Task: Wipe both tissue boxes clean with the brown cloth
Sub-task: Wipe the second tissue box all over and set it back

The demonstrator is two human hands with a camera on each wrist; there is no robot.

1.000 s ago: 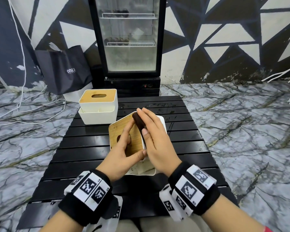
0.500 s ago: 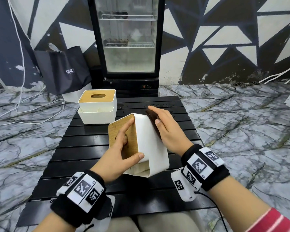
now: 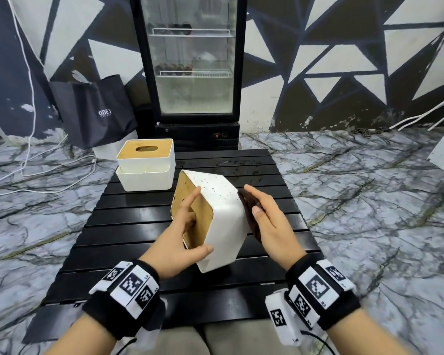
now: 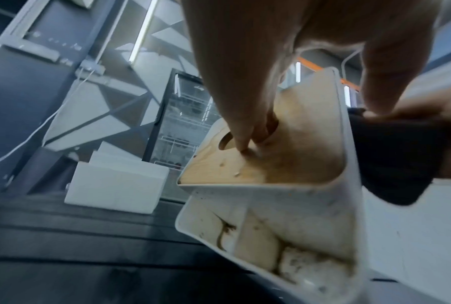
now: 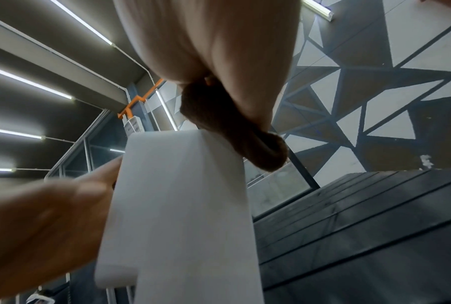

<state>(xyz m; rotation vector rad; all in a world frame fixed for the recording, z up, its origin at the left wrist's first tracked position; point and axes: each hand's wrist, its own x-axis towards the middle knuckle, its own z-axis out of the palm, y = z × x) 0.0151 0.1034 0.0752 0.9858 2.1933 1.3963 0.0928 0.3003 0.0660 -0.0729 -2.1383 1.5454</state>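
Note:
A white tissue box (image 3: pixel 223 221) with a wooden lid (image 3: pixel 194 216) is held tilted above the black slatted table (image 3: pixel 128 221), lid facing left. My left hand (image 3: pixel 190 226) grips it, fingers hooked in the lid's slot (image 4: pixel 247 142) and thumb on the white side. Dark specks dot the far part of its upper white face. My right hand (image 3: pixel 262 213) pinches the folded brown cloth (image 3: pixel 248 203) and holds it against the box's right face; the right wrist view shows the cloth (image 5: pixel 235 133) at the box's edge (image 5: pixel 183 205). The second tissue box (image 3: pixel 145 165) stands upright at the table's back left.
A glass-door fridge (image 3: pixel 192 73) stands just behind the table. To its left, a black shopping bag (image 3: pixel 95 111) leans on the wall and white cables (image 3: pixel 36 175) trail over the marble floor. The held box's side tray (image 4: pixel 271 236) looks stained inside.
My left hand has turned the box so its lid faces further left. My right hand has carried the cloth from the lid's edge round to the box's right face.

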